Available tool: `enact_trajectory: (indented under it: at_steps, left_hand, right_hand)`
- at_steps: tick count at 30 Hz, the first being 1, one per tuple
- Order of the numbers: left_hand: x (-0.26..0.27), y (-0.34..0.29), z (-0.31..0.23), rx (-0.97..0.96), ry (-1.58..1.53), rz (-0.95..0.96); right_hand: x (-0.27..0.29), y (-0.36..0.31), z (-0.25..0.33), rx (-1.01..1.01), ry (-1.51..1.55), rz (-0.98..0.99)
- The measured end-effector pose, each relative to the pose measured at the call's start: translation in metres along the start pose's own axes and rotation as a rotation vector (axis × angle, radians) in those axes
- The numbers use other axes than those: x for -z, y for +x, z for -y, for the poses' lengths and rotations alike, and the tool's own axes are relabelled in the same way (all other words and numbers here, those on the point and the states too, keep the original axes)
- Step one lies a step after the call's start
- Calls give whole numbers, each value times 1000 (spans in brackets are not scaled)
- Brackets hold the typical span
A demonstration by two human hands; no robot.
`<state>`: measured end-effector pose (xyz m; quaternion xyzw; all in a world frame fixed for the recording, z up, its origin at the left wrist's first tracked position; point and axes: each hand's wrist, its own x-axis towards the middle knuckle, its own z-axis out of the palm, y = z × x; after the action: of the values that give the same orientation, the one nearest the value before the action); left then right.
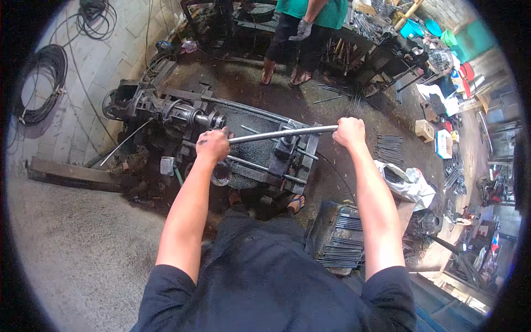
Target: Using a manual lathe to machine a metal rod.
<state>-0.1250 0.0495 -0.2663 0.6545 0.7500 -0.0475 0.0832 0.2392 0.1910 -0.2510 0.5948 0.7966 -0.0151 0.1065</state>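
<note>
A long grey metal bar [265, 134] spans between my two hands, held above a low machine. My left hand [212, 145] is closed round its left end, close to the machine's round chuck-like head [213, 120]. Around the other end my right hand [350, 133] is wrapped, out past the machine's right side. Beneath the bar are the machine's guide rods [249, 112] and a dark block [285, 145] standing on its bed. Dark grit, perhaps metal chips, lies between the rods. Whether the bar touches the block I cannot tell.
Across the machine stands a person [310, 22] in a green top with a gloved hand. Stacked metal rods [340, 246] lie by my right foot, and more rods [389, 148] on the floor. A clear container [221, 174] sits near my left foot. Coiled cable [41, 86] hangs at left.
</note>
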Motion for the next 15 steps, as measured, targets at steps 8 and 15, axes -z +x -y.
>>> enact_trajectory:
  at_steps: [8,15]
  left_hand:
    - [-1,-60,-12,-1,-368,-421]
    - [-177,-101,-54,78,-853,-476]
  right_hand:
    - [-83,-86,49,56,751,-706]
    - [-185,-195,141,-293,1176,121]
